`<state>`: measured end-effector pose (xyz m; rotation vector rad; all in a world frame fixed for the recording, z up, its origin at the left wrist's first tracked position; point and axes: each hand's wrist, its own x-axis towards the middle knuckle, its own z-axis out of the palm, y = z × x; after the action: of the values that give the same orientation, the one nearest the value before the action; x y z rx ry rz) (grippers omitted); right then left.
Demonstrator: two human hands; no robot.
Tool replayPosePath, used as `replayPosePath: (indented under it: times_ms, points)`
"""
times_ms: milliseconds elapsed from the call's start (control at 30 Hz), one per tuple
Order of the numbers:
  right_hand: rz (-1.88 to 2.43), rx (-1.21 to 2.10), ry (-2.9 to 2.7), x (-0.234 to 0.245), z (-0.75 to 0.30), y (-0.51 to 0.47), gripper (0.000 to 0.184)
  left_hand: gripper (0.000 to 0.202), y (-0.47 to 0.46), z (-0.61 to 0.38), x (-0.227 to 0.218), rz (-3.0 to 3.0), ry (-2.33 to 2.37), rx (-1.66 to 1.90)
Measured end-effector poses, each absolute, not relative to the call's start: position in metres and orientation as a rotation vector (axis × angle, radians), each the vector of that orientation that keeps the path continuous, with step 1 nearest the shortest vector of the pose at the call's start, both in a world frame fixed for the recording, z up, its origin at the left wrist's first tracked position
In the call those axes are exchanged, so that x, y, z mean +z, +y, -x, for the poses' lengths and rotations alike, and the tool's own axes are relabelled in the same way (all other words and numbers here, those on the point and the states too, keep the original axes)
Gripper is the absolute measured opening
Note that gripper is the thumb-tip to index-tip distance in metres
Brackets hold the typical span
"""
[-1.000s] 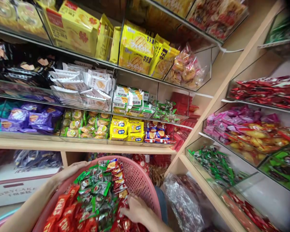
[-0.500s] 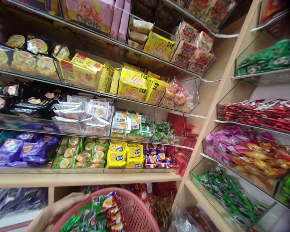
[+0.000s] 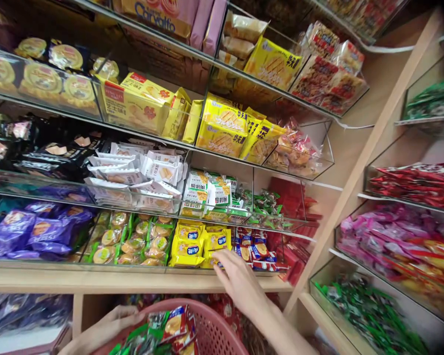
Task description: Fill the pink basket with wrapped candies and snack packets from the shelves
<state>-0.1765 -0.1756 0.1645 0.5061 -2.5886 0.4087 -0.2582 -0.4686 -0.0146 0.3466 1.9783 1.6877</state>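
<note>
My left hand (image 3: 120,318) grips the rim of a pink plastic basket (image 3: 222,328) at the bottom of the view, its fingers lying over the edge. Inside the basket are green-wrapped packets (image 3: 144,340) and red-and-blue biscuit packets (image 3: 177,325). My right hand (image 3: 239,278) reaches up to the lowest shelf, thumb and fingers apart at the front of the yellow snack packets (image 3: 187,244). Whether the fingertips touch a packet I cannot tell. Just right of the hand lie small red-and-blue biscuit packets (image 3: 257,250) in their own clear compartment.
Clear-fronted shelves hold purple packets (image 3: 48,231), green-edged round biscuits (image 3: 122,241), white packets (image 3: 148,172) and yellow waffle packs (image 3: 225,128). A wooden ledge (image 3: 133,282) runs below. On the right, an angled rack holds green sweets (image 3: 366,305) and pink sweets (image 3: 385,231).
My right hand has come into view from the lower right and reached the yellow packets. The shelves appear slightly larger and shifted right. My left hand still holds the basket.
</note>
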Motion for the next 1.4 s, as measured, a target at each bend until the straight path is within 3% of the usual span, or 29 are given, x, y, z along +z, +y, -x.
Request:
replayPosePath:
  times_ms: [267, 600, 833, 967, 1067, 1167, 1400]
  points:
    - [-0.53, -0.102, -2.49, 0.164, 0.236, -0.144, 0.046, 0.036, -0.456, 0.26, -0.012, -0.394, 1.91, 1.727]
    - [-0.522, -0.277, -2.471, 0.169, 0.24, -0.155, 0.047, 0.041, -0.456, 0.253, -0.003, -0.347, 1.978, 1.682]
    - [-0.472, -0.336, -2.477, 0.175, 0.236, -0.157, 0.018, 0.039, -0.46, 0.248, -0.001, -0.366, 1.888, 1.691]
    - [-0.439, -0.289, -2.476, 0.178, 0.227, -0.152, 0.015, 0.04, -0.459, 0.245, 0.005, -0.345, 1.92, 1.665]
    - [-0.404, -0.132, -2.446, 0.179, 0.206, -0.148, 0.016, 0.043, -0.458, 0.238, 0.014, -0.29, 1.951, 1.667]
    - [-0.324, 0.228, -2.405, 0.173, 0.169, -0.149, 0.02, 0.047, -0.459, 0.231, 0.022, -0.247, 1.961, 1.67]
    - [0.213, 1.877, -2.541, 0.077, 0.079, -0.17, 0.028, 0.043, -0.462, 0.226, 0.03, -0.281, 1.989, 1.627]
